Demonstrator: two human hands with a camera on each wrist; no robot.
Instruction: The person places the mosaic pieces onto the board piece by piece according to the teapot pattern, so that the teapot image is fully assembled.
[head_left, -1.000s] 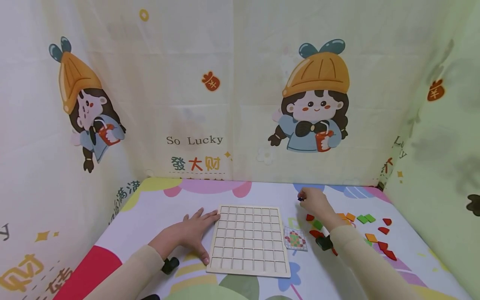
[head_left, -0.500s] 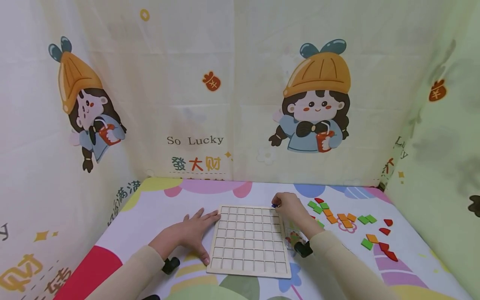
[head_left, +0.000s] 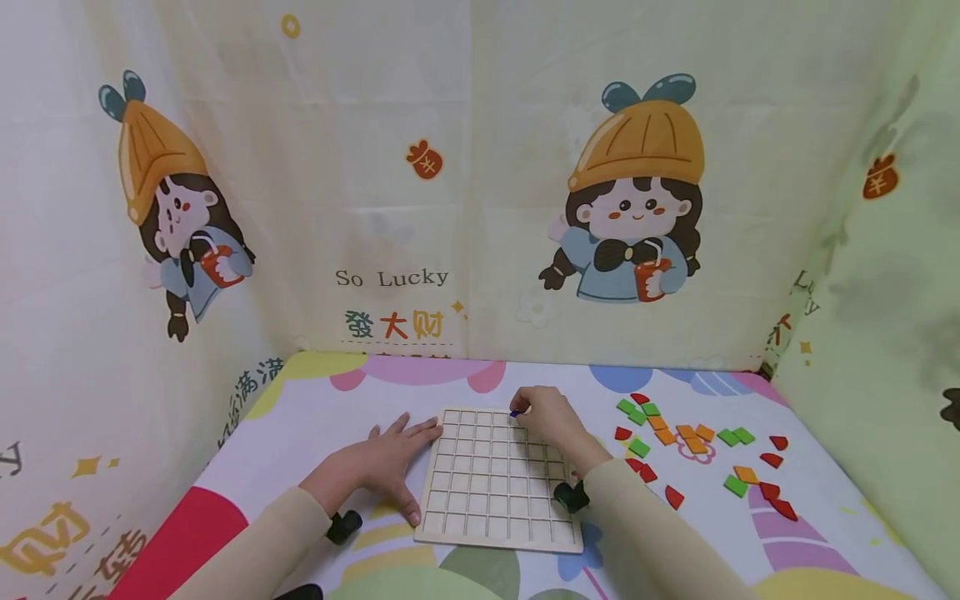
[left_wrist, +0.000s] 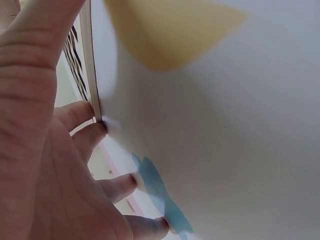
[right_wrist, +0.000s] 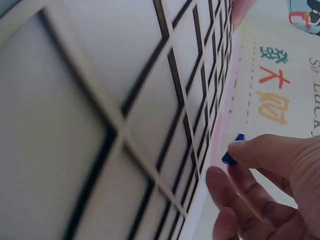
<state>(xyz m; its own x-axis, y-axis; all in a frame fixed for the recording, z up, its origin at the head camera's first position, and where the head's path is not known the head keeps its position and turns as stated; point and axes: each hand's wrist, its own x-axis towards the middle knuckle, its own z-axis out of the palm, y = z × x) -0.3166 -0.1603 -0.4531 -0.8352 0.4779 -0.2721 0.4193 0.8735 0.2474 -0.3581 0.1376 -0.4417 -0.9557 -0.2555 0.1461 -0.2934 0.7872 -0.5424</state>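
A light wooden grid board (head_left: 480,479) lies on the table, and its square cells hold no pieces where they show. My left hand (head_left: 382,467) rests along the board's left edge with fingers spread; in the left wrist view fingertips (left_wrist: 90,137) meet the board's side. Over the board's far edge, my right hand (head_left: 551,421) pinches a small dark blue tile (right_wrist: 233,150) between thumb and finger. The right hand and forearm cover part of the board's right side and the picture card beside it.
Right of the board lie loose green tiles (head_left: 638,448), orange tiles (head_left: 696,445) and red rounded pieces (head_left: 674,497). A printed cloth covers the table (head_left: 322,408). Patterned curtains (head_left: 495,208) close in the back and both sides.
My right hand has carried the blue tile leftward from beyond the loose pieces to the board's far edge. The left hand has stayed in place.
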